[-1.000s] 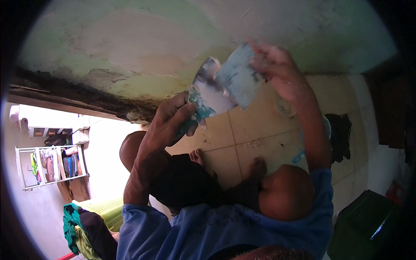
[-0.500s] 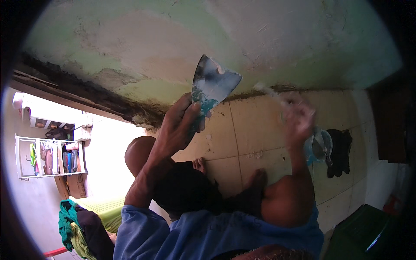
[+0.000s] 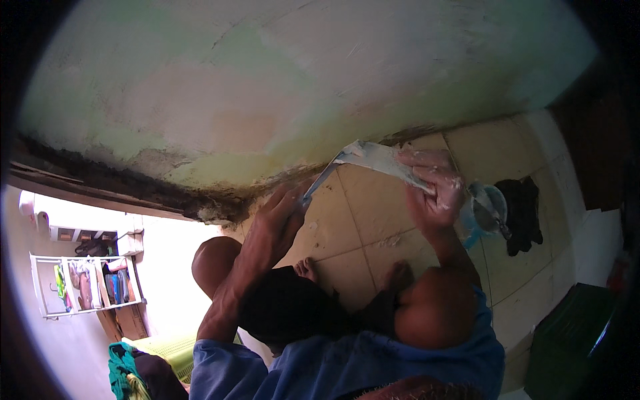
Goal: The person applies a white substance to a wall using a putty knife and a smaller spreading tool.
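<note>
Left hand [image 3: 275,217] clamped on scraper [image 3: 323,180], right hand [image 3: 437,193] on spreader [image 3: 381,161] (hands apart); both slant toward wall [image 3: 267,87], ends meeting.

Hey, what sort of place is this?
Probably a room in a home: there's a tiled floor, a patchy, stained green wall, and a yellow-green basket beside a heap of cloth.

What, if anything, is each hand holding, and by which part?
The left hand grips a scraper by its lower end; the right hand grips a pale flat blade by its right end.
</note>
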Motion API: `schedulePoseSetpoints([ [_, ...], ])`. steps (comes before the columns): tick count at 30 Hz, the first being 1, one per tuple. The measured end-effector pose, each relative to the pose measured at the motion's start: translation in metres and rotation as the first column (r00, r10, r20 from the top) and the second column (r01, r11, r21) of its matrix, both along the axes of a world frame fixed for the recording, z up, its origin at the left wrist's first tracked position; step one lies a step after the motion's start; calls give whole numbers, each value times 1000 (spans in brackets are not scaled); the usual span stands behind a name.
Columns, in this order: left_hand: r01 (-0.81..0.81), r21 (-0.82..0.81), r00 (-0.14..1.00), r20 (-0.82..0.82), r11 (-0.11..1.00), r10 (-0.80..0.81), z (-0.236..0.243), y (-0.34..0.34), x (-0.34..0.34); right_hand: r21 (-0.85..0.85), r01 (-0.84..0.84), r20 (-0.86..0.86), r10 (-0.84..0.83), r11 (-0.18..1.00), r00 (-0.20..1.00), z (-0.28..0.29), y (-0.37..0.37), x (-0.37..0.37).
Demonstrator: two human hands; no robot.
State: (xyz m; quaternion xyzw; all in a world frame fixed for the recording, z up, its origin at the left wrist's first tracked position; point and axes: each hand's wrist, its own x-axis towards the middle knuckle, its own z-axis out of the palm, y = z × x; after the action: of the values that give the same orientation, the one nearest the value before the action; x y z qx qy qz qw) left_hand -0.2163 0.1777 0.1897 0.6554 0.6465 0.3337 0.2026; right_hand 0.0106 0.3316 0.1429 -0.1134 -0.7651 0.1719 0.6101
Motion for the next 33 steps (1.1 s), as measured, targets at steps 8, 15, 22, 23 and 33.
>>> schedulePoseSetpoints([
  [8,-29,-61,991,-134,998,20,15,-11,6,-432,236,-218,-355,870,909,-32,33,5],
  [15,-285,-70,958,-47,956,282,35,-24,18,-734,-46,-243,-199,677,950,-124,92,-19],
  [22,-177,-48,979,-114,983,171,30,-26,7,-801,-226,-362,-148,554,920,-124,102,-45],
  [23,-191,-70,976,-118,979,182,31,-28,7,-796,-195,-342,-160,573,926,-118,103,-41],
  [33,-147,-95,977,-171,985,130,37,-28,12,-549,182,89,-159,816,983,-27,189,-3],
])
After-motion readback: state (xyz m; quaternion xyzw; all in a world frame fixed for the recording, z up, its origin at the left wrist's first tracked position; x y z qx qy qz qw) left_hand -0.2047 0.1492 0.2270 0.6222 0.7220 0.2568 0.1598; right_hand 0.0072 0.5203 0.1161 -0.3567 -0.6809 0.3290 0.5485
